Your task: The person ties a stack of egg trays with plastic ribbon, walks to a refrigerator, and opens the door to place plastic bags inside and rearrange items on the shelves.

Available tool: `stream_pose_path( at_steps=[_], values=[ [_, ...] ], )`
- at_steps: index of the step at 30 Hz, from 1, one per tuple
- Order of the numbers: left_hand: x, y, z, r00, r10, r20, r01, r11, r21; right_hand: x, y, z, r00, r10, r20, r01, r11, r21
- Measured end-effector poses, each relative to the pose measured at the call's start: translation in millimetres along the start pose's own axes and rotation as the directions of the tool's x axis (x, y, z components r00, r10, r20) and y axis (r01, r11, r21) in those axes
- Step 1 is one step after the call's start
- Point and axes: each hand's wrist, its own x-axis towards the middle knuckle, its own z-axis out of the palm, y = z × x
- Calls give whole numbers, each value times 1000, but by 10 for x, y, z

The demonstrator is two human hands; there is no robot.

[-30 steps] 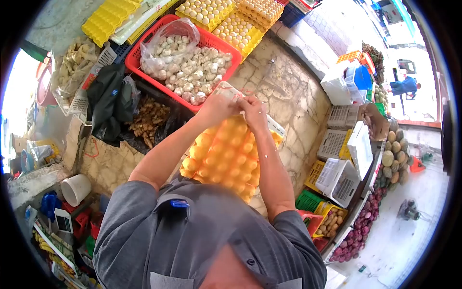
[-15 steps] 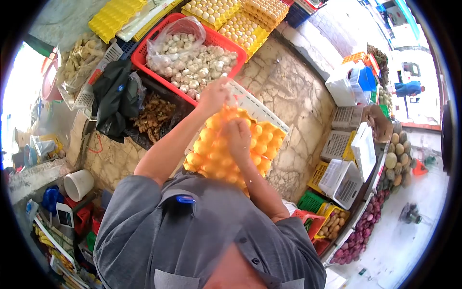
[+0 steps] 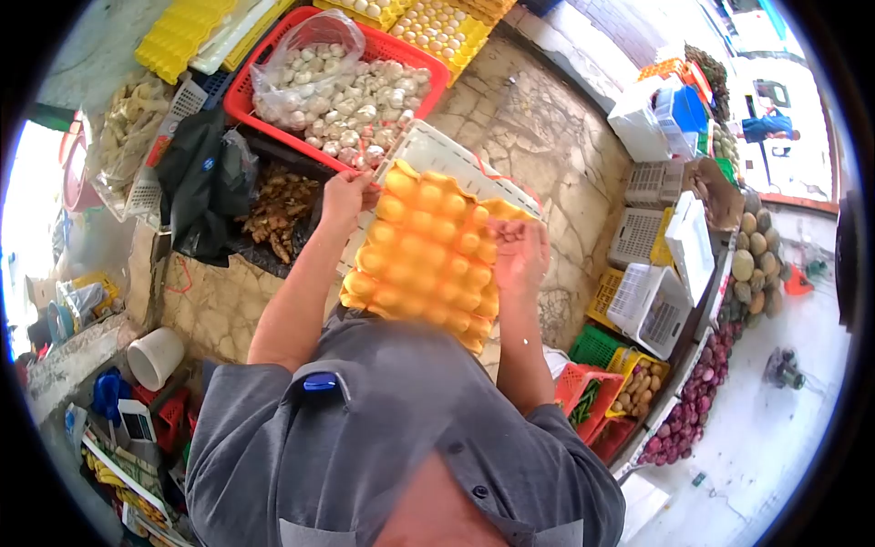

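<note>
A stack of orange-yellow egg trays (image 3: pixel 421 251) leans against my front, its bumpy face showing. My left hand (image 3: pixel 346 199) is closed at its upper left corner, pinching a thin red string that rises over the garlic basket's edge. At the right edge of the trays is my right hand (image 3: pixel 521 255), its fingers curled together; what they hold is too small to make out. Behind the trays lies a white slotted crate (image 3: pixel 428 141), with red string across its right part.
Beyond my left hand sit a red basket (image 3: pixel 239 102) of garlic and some ginger (image 3: pixel 281 210). Egg trays (image 3: pixel 447 32) stand at the top. Crates (image 3: pixel 638 235), melons (image 3: pixel 743 264) and red onions (image 3: pixel 697 392) line the right. A person (image 3: pixel 767 128) is far off at right.
My hands were together at the top of the trays, then separated. Now the left is lower and further left, the right further right. More of the trays' face and loose red string show.
</note>
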Motion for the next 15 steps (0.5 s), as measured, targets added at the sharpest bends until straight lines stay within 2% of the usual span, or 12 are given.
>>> stream_pose_path(
  at_steps=[1,4,6,7,8,9,13,15],
  values=[
    [10,-1,8,1000,5,-19,-4,998,57,-31,-97,-162,998,-61,-27,61,998,2],
    [-3,-4,86,1000,26,-4,-25,982,190,-140,-170,-694,923,-214,-319,90,928,-362],
    [81,-58,117,999,41,-27,-31,960,280,-196,-32,-873,895,-210,-394,-55,824,-564],
    [113,-61,125,996,85,-28,-67,917,392,-199,75,-959,879,-210,-429,-135,753,-644],
    [110,-56,137,991,129,-24,-100,861,498,-153,210,-1102,870,-221,-441,-76,823,-563],
    [109,-55,146,984,175,-14,-132,791,597,-109,214,-1112,876,-200,-439,-81,836,-543],
    [247,-300,63,938,343,-46,-232,720,654,-100,325,-1344,896,-137,-423,-122,840,-529],
    [238,-323,81,951,302,-70,-205,782,589,-118,462,-1426,899,-117,-422,-120,861,-494]
  ],
)
